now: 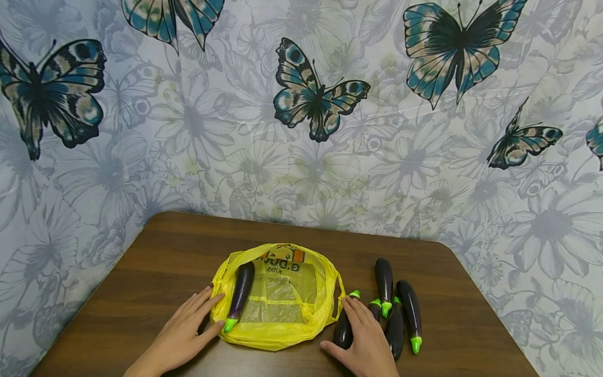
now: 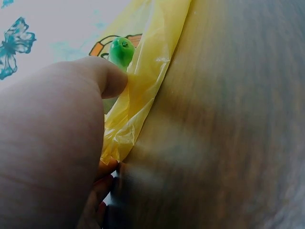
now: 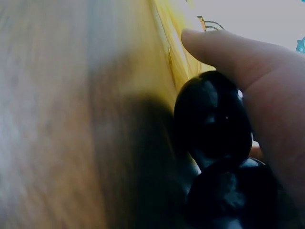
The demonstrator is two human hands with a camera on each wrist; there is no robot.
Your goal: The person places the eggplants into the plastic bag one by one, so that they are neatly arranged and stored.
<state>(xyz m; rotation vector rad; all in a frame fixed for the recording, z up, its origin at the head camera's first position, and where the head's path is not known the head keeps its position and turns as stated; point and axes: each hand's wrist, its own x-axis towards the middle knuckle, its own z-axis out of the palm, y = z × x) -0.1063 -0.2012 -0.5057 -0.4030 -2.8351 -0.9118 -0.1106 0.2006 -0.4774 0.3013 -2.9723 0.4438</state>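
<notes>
A yellow plastic bag with printed letters lies on the table with its mouth spread wide. Inside it, along the left wall, lies a dark purple eggplant with a green stem end. My left hand rests at the bag's left rim, fingers extended; in the left wrist view the thumb touches the yellow film near the green stem end. Beside the bag's right side, my right hand lies over another eggplant, thumb spread away from the fingers. Its fingers partly hide that eggplant.
Several more eggplants lie just right of my right hand, among them an upper one and the rightmost one. They rest on a brown wooden table. Behind it hangs a butterfly-patterned wall covering.
</notes>
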